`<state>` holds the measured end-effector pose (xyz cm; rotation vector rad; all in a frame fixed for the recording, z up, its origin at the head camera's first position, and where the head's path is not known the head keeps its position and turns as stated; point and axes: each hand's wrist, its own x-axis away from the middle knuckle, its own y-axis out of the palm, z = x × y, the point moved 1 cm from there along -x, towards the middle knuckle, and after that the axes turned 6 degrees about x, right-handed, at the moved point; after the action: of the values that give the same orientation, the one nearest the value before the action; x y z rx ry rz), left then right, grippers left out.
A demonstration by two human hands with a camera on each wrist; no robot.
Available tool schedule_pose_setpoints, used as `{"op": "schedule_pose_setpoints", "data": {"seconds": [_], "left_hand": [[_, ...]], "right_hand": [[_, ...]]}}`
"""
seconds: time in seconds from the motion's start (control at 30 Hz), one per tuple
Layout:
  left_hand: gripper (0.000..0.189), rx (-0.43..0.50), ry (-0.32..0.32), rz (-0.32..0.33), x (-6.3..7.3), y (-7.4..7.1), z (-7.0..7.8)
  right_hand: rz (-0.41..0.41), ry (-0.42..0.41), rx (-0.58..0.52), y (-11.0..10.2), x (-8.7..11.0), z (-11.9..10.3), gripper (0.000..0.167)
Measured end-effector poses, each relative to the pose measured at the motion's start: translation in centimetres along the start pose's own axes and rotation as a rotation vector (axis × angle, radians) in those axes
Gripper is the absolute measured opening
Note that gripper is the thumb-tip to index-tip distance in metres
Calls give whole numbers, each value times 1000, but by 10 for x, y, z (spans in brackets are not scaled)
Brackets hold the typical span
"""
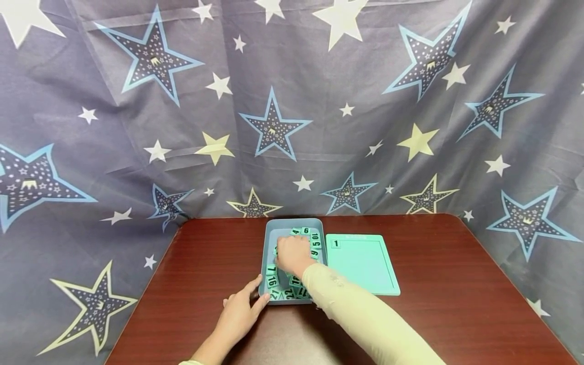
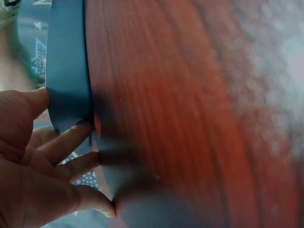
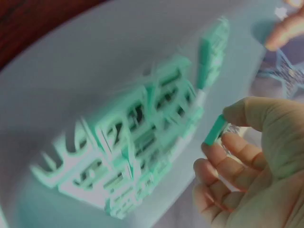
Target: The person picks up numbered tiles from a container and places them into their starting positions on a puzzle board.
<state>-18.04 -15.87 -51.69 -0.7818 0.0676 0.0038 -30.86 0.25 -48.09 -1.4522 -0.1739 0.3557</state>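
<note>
A grey-blue tray [image 1: 270, 230] holds several mint-green number tiles [image 1: 289, 293], some overlapping. Over its middle, my right hand [image 1: 294, 253] pinches one green tile [image 3: 216, 129] between thumb and fingers; the number on that tile cannot be read. In the right wrist view the loose tiles [image 3: 137, 116] are blurred. At the tray's near left corner, my left hand [image 1: 239, 312] touches the walls with extended fingers. The left wrist view has its thumb [image 2: 35, 102] against the tray wall [image 2: 69, 57] and other fingertips by the tabletop. Right of the tray lies a mint-green board [image 1: 362, 266].
A tile marked 1 [image 1: 335, 244] sits in the board's upper left corner. Tray and board lie close side by side on a reddish-brown wooden table [image 1: 447, 284]. A grey star-patterned cloth [image 1: 301, 66] hangs behind the table. My right forearm crosses the tray's near right corner.
</note>
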Motion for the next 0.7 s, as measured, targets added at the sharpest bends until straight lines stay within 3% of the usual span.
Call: {"op": "schedule_pose_setpoints", "data": {"seconds": [0.13, 0.23, 0.33, 0.53, 0.7], "left_hand": [[56, -1, 5, 1, 0, 0, 0], [56, -2, 2, -4, 0, -1, 1], [56, -4, -7, -8, -1, -1, 1], [56, -10, -14, -14, -2, -1, 0], [56, -9, 0, -16, -2, 0, 0]], "right_hand": [[120, -70, -251, -19, 14, 32, 30], [141, -90, -414, -28, 27, 67, 41], [156, -74, -498, -30, 41, 108, 44], [176, -19, -473, -20, 65, 187, 44], [150, 0, -361, -1, 75, 220, 45]]}}
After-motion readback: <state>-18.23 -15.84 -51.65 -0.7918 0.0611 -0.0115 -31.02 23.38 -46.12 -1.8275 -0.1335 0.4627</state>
